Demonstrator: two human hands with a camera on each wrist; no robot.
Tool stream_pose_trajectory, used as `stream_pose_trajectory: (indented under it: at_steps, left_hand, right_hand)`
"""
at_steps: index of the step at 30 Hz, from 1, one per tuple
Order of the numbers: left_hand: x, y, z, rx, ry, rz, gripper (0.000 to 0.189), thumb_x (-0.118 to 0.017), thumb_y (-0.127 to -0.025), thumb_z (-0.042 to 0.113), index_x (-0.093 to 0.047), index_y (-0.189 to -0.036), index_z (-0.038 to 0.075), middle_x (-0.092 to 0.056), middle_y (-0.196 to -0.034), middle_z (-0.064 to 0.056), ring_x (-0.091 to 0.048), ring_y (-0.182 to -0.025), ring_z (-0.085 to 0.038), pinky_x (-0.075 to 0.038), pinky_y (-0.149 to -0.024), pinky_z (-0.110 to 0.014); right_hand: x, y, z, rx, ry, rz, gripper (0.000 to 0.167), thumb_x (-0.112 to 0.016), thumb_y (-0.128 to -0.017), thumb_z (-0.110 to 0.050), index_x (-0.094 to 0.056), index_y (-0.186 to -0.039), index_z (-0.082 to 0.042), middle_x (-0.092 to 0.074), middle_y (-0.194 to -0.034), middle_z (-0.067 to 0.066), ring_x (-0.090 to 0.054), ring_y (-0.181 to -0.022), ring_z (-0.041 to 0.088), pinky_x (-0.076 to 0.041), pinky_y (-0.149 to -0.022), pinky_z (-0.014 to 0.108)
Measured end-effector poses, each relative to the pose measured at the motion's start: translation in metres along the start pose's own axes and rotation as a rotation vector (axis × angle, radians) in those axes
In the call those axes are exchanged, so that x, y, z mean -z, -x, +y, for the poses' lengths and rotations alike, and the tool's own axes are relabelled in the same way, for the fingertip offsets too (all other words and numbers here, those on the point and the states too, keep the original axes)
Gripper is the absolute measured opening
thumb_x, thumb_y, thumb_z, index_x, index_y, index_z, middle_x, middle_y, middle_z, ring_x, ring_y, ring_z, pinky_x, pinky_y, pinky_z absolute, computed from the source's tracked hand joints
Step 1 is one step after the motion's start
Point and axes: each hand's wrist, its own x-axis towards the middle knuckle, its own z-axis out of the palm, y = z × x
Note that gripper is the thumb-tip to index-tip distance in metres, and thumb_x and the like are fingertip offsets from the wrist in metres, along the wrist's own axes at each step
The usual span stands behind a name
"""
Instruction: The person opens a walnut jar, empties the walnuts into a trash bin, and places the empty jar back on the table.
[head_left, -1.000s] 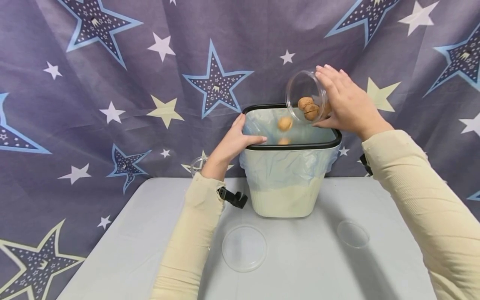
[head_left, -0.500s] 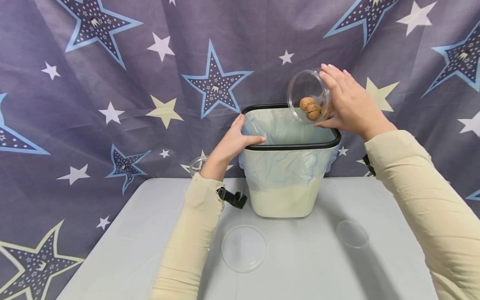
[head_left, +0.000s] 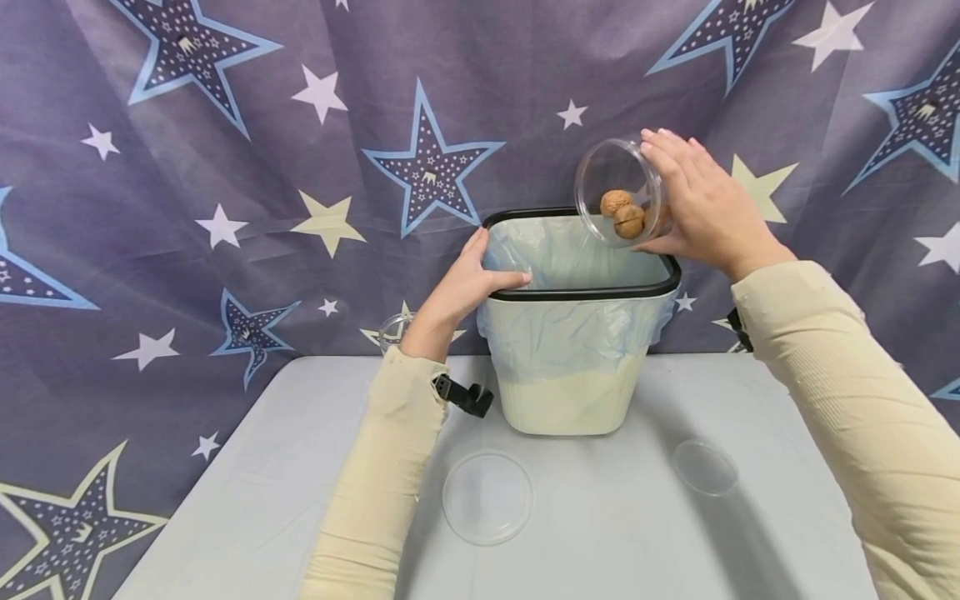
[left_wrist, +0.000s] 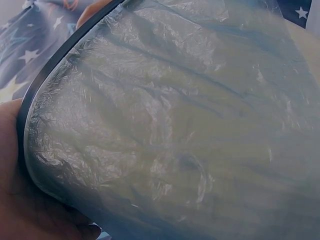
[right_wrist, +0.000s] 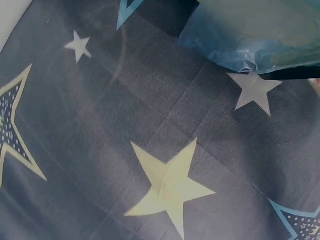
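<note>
A cream trash bin (head_left: 566,404) with a black rim stands at the back of the table, lined with a pale blue plastic bag (head_left: 573,333). My left hand (head_left: 467,287) grips the rim at its left corner, thumb over the bag's edge. The left wrist view shows that hand (left_wrist: 15,200) beside the bag-covered wall. Above the bin's right side, my right hand (head_left: 705,204) holds a clear round plastic container (head_left: 611,167) tipped on its side, mouth to the left. Walnuts (head_left: 617,202) lie inside it. The bottom of the bin is hidden.
Two clear round lids lie on the grey table: a larger lid (head_left: 487,498) in front of the bin and a smaller lid (head_left: 705,467) to the right. Another clear container (head_left: 393,330) shows partly behind my left wrist. A star-patterned curtain (head_left: 247,208) hangs behind.
A second ago walnuts were falling from the container into the bin; none is in the air now. The right hand has shifted slightly right with the container. The left hand stays on the rim.
</note>
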Motion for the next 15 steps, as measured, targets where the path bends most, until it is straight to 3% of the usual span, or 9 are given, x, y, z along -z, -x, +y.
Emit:
stream_pose_trajectory:
  at_steps: [6,15]
  left_hand:
    - [-0.0003,-0.0003,-0.0004,-0.007,-0.001,-0.001,0.101,-0.074,-0.079,0.023,-0.006,-0.152,0.008,-0.001,-0.159,0.0,0.0,-0.144,-0.012,-0.01,-0.116,-0.032]
    - [-0.0005,-0.001,-0.0013,-0.019,-0.009,-0.003,0.101,-0.074,-0.079,0.023,-0.006,-0.152,0.007,-0.001,-0.159,-0.002,0.0,-0.144,-0.012,-0.01,-0.116,-0.032]
  right_hand:
    - [-0.0002,-0.0015,-0.0028,-0.012,-0.006,-0.014,0.113,-0.093,-0.048,-0.021,-0.029,-0.137,0.004,-0.033,-0.146,0.024,-0.029,-0.137,0.035,-0.023,-0.112,0.05]
    - [-0.0053,-0.0049,-0.0087,0.092,-0.006,-0.022,0.113,-0.093,-0.05,-0.024,-0.027,-0.138,0.005,-0.031,-0.148,0.023,-0.027,-0.138,0.033,-0.022,-0.113,0.045]
